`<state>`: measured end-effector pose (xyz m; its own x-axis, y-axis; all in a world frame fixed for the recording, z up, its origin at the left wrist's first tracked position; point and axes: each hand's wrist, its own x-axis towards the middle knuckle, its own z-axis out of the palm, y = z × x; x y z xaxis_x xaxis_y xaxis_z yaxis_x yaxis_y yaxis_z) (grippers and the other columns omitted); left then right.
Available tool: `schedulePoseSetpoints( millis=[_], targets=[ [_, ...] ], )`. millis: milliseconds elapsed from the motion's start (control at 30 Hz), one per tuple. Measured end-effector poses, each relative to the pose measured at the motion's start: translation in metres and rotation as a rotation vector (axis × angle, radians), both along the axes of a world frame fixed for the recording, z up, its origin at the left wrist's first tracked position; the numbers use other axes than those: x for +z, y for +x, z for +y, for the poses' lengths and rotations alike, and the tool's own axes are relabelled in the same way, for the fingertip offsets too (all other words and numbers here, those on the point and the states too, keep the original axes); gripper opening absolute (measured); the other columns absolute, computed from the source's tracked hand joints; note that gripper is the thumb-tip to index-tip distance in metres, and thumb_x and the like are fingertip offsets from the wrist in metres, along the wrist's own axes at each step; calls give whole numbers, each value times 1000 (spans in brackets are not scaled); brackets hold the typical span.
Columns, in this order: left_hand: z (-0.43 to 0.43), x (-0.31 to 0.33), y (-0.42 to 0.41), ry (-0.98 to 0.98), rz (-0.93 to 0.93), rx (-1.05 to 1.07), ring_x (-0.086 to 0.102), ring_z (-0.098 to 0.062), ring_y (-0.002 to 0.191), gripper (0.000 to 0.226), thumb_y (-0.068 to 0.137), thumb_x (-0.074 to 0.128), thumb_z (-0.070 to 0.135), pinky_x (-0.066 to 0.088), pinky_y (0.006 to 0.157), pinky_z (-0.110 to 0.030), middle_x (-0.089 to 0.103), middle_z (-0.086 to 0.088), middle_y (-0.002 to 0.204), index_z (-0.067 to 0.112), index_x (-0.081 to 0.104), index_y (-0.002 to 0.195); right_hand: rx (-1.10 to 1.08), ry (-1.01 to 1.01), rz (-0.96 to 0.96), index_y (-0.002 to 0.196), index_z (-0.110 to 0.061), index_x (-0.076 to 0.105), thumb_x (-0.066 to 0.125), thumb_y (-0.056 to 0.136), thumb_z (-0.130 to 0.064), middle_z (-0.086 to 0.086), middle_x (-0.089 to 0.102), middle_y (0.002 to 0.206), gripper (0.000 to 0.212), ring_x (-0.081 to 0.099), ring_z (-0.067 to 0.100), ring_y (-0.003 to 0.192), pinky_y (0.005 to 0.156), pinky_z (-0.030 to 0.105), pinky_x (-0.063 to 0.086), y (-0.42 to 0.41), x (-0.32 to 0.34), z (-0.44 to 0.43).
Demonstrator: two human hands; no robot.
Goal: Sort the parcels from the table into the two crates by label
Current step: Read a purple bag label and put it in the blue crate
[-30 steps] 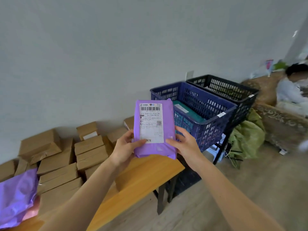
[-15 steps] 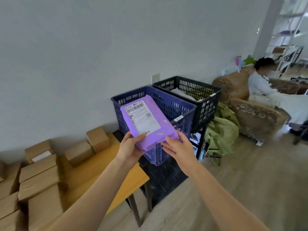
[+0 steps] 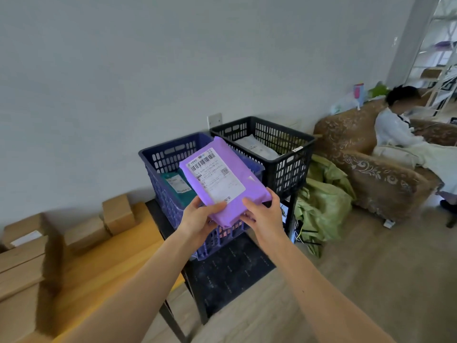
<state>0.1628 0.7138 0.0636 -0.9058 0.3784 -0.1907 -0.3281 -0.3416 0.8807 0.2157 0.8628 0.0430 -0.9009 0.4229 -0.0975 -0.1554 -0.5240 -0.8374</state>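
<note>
I hold a purple parcel (image 3: 232,174) with a white shipping label facing up, tilted over the blue crate (image 3: 158,157). My left hand (image 3: 197,219) grips its near left corner, thumb on the label. My right hand (image 3: 264,214) grips its near right corner. The blue crate holds a teal parcel (image 3: 175,184). Right behind it stands the black crate (image 3: 294,147) with a grey-white parcel (image 3: 257,147) inside. Both crates sit on a dark stand.
A wooden table (image 3: 103,263) at the left carries several cardboard boxes (image 3: 116,211). Green sacks (image 3: 324,201) lie on the floor right of the crates. A person (image 3: 395,127) sits on a brown sofa (image 3: 376,177) at the right.
The view has turned right from the table toward the crates. Both hands have carried the purple parcel over the blue crate and tilted it flatter.
</note>
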Motion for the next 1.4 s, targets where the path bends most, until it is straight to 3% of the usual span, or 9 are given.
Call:
schedulePoseSetpoints(
  millis=[233,367,467,600,767,900,1033,1133,1400],
  targets=[
    [5,19,-52,-164,-22,141,67,-29,104,76,74,81,19,54,90,-45,66,-12,117,15,40,138,79,41,-9,135,-14,36,67,84,5,10,65,116,62,71,24,96,68,36,59,-34,9,56],
    [2,31,-96,-449,225,314,60,-22,111,75,73,82,31,53,94,-44,57,-6,126,19,43,137,143,87,-25,131,-6,37,64,86,6,20,60,124,54,66,33,105,80,48,57,-64,12,84],
    [2,37,-129,-598,330,277,59,-20,111,65,76,79,37,52,94,-41,60,1,125,21,52,132,199,139,-48,136,-3,37,63,87,5,21,58,128,56,64,35,109,85,51,55,-91,14,100],
    [7,30,-170,-581,253,144,67,-15,97,49,83,75,25,58,80,-33,70,1,109,20,57,128,247,195,-101,133,0,42,63,88,1,22,58,129,50,62,37,112,85,49,56,-135,14,109],
    [11,14,-217,-585,168,153,70,-19,91,45,83,74,15,59,80,-38,73,-1,98,19,60,125,256,258,-159,133,3,42,63,90,0,24,59,126,48,63,34,110,83,50,57,-200,10,117],
    [10,-1,-247,-632,83,108,68,-18,80,44,85,72,13,60,70,-33,72,-9,104,16,58,127,220,409,-227,132,5,37,62,91,-3,23,58,127,49,62,29,112,67,36,57,-248,1,118],
    [9,-18,-268,-658,-7,35,71,-17,75,46,86,72,12,56,55,-25,69,-6,114,10,56,129,236,613,-269,128,2,40,60,93,-6,17,57,126,41,60,25,114,88,41,54,-284,-13,118],
    [9,-29,-272,-672,-43,8,72,-15,72,46,86,70,10,55,52,-25,73,-5,102,10,56,130,295,744,-276,118,-4,46,59,93,-6,11,58,119,28,60,20,107,89,38,54,-298,-21,119],
    [18,-58,-280,-759,-151,-55,74,-21,69,31,85,70,3,58,52,-31,74,-6,89,9,58,113,485,937,-453,131,-1,44,65,90,-9,14,58,126,47,58,24,113,97,42,50,-329,-44,121]
  ],
)
